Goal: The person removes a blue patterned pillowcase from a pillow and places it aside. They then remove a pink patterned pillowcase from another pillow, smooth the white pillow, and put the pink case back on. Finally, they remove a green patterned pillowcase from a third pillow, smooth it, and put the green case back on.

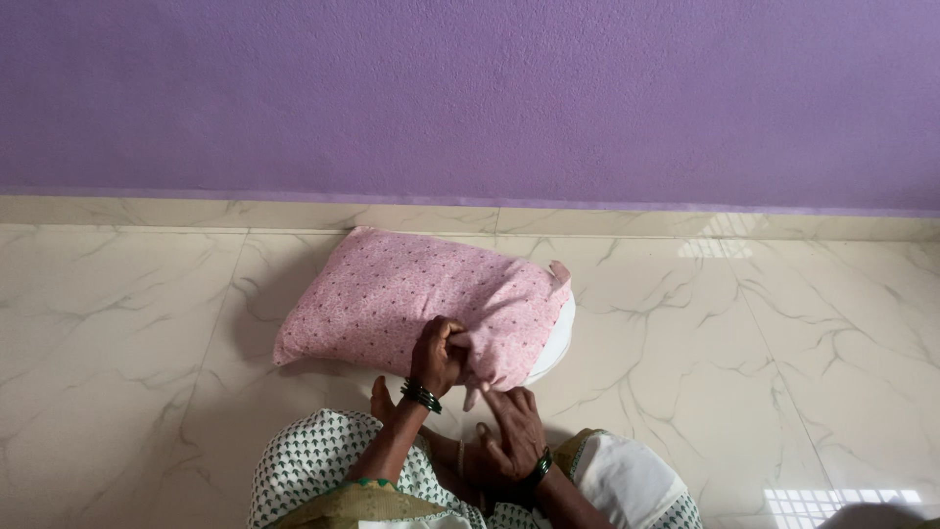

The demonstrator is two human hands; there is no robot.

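A pillow in a pink patterned cover (401, 294) lies on the marble floor (127, 323) close to the wall. The white pillow inside (556, 343) shows at the cover's open right end. My left hand (438, 355) is closed on the cover's near edge, bunching the fabric. My right hand (514, 426) sits just below the cover's lower right corner, fingers pointing up at a hanging flap of the cover. Both wrists wear dark green bangles. My knees, in white cloth with green dots, are at the bottom.
A purple wall (470, 98) rises behind the pillow, with a pale marble skirting strip (685, 223) along its foot. Glossy cream marble tiles spread left and right. A patch of window light reflects at the bottom right (822, 504).
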